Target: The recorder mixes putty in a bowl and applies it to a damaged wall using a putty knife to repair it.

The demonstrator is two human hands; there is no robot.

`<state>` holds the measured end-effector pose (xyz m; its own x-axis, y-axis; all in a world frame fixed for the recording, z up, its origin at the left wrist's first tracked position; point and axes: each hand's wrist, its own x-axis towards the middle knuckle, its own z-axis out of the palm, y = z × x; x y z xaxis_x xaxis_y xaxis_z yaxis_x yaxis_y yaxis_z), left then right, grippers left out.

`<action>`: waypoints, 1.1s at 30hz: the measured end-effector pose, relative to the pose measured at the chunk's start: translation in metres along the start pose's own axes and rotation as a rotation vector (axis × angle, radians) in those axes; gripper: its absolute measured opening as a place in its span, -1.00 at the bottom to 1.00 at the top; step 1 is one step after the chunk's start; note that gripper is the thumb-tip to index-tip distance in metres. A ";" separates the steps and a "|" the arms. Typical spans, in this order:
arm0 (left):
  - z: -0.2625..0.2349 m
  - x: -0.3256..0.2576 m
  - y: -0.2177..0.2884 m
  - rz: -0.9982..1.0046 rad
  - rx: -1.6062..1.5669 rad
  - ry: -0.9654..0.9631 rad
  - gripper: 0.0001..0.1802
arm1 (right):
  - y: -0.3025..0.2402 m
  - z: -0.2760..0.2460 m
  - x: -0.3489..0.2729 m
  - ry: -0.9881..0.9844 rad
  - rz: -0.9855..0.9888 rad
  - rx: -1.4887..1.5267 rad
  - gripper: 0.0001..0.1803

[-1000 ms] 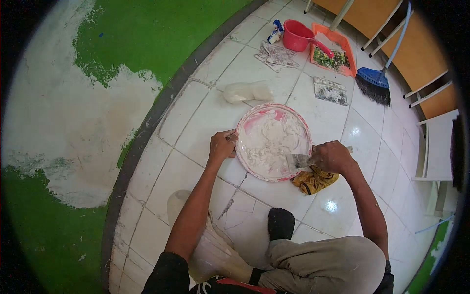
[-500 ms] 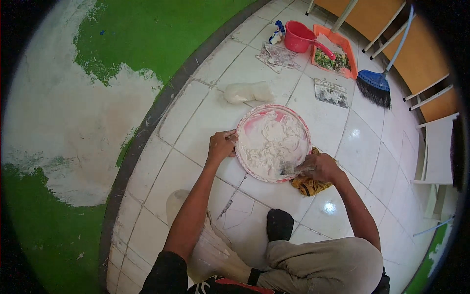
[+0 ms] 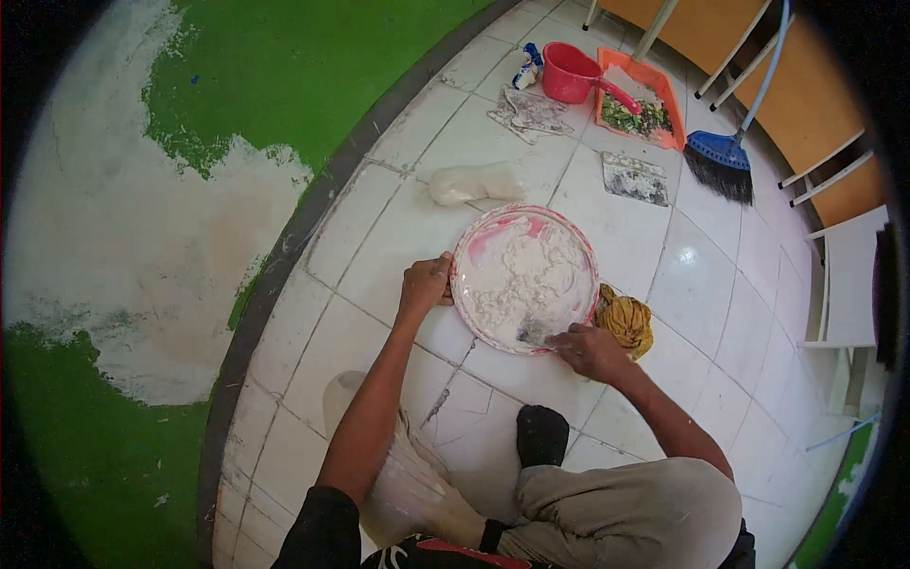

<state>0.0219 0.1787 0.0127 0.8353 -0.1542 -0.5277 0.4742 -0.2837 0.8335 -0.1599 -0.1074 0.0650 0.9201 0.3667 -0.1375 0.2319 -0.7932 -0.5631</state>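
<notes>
the left hand (image 3: 426, 286) grasps the round tray (image 3: 487, 245) at its left rim; the right hand (image 3: 592, 353) clasps a scraper (image 3: 534, 332), blade against white paste (image 3: 521, 280) at the tray's near side. the scraper is probably light, stiff: grip behind the blade. the paste seems soft.

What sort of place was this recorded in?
Probably an indoor room under repair, perhaps a classroom or office: a green wall bears a large whitish patch, a round pink tray of white paste is beside it, and wood-coloured furniture stands at the upper right.
</notes>
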 end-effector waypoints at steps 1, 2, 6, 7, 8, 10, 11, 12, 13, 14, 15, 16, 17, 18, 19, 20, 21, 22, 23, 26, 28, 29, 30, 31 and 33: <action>-0.002 0.001 -0.002 0.005 -0.008 -0.022 -0.47 | -0.006 0.006 0.000 0.003 -0.002 0.003 -0.71; -0.004 0.003 -0.004 0.010 -0.015 -0.044 -0.45 | -0.014 0.011 0.002 -0.002 0.064 -0.045 -0.72; 0.001 -0.003 0.001 -0.026 -0.052 0.001 -0.44 | -0.030 0.030 0.004 0.034 0.149 -0.074 -0.70; 0.000 -0.002 0.001 -0.046 -0.072 -0.014 -0.44 | -0.034 0.033 0.006 0.034 0.176 -0.073 -0.69; 0.000 -0.002 0.000 -0.065 -0.092 -0.029 -0.43 | -0.037 0.035 0.006 0.037 0.176 -0.072 -0.69; 0.000 -0.004 0.000 -0.055 -0.078 -0.037 -0.43 | -0.041 0.038 0.008 0.046 0.217 -0.047 -0.69; 0.000 -0.004 -0.001 -0.047 -0.067 -0.045 -0.43 | -0.044 0.040 0.009 0.048 0.218 -0.047 -0.69; -0.001 -0.003 -0.001 -0.047 -0.066 -0.044 -0.43 | -0.046 0.042 0.011 0.058 0.252 -0.025 -0.70; -0.003 -0.002 -0.001 -0.067 -0.060 -0.045 -0.43 | -0.048 0.043 0.012 0.067 0.286 -0.003 -0.70; -0.004 -0.001 -0.002 -0.089 -0.053 -0.046 -0.43 | -0.048 0.043 0.013 0.066 0.285 -0.002 -0.70; -0.004 0.000 -0.003 -0.088 -0.054 -0.045 -0.43 | -0.048 0.042 0.014 0.082 0.287 0.041 -0.71; -0.004 0.000 -0.005 -0.075 -0.058 -0.045 -0.43 | -0.048 0.041 0.015 0.097 0.288 0.085 -0.71; -0.005 0.001 -0.006 -0.061 -0.061 -0.043 -0.43 | -0.045 0.042 0.016 0.096 0.286 0.086 -0.71; -0.003 0.000 -0.005 -0.062 -0.062 -0.046 -0.43 | -0.041 0.044 0.015 0.143 0.254 0.153 -0.73; -0.002 0.000 -0.003 -0.064 -0.059 -0.050 -0.43 | -0.037 0.046 0.015 0.190 0.221 0.221 -0.74; -0.002 0.000 -0.001 -0.066 -0.056 -0.053 -0.43 | -0.034 0.048 0.016 0.189 0.224 0.220 -0.74; -0.002 0.000 -0.001 -0.067 -0.055 -0.051 -0.43 | -0.032 0.046 0.021 0.236 0.142 0.323 -0.74; -0.002 -0.001 -0.001 -0.063 -0.053 -0.056 -0.43 | -0.031 0.043 0.025 0.283 0.059 0.425 -0.74; -0.002 0.000 -0.001 -0.059 -0.050 -0.060 -0.43 | -0.029 0.038 0.027 0.282 0.059 0.426 -0.74; -0.004 0.000 -0.001 -0.081 -0.031 -0.049 -0.43 | -0.034 0.017 0.031 -0.005 0.504 1.022 -0.70; -0.005 0.000 -0.002 -0.070 -0.032 -0.049 -0.44 | -0.035 0.009 0.034 0.001 0.580 1.259 -0.69; -0.005 0.000 -0.002 -0.059 -0.032 -0.050 -0.45 | -0.036 0.006 0.036 0.008 0.656 1.496 -0.68; -0.004 0.000 -0.002 -0.060 -0.033 -0.052 -0.45 | -0.032 0.006 0.037 0.009 0.658 1.495 -0.68; -0.003 0.000 -0.001 -0.065 -0.055 -0.058 -0.45 | -0.028 0.005 0.038 0.027 0.688 1.543 -0.68; -0.002 0.000 -0.002 -0.070 -0.075 -0.064 -0.45 | -0.021 0.005 0.035 0.045 0.719 1.592 -0.68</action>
<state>0.0215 0.1813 0.0120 0.7810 -0.1973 -0.5926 0.5525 -0.2243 0.8028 -0.1341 -0.0753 0.0685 0.7056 0.1525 -0.6920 -0.6748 0.4425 -0.5906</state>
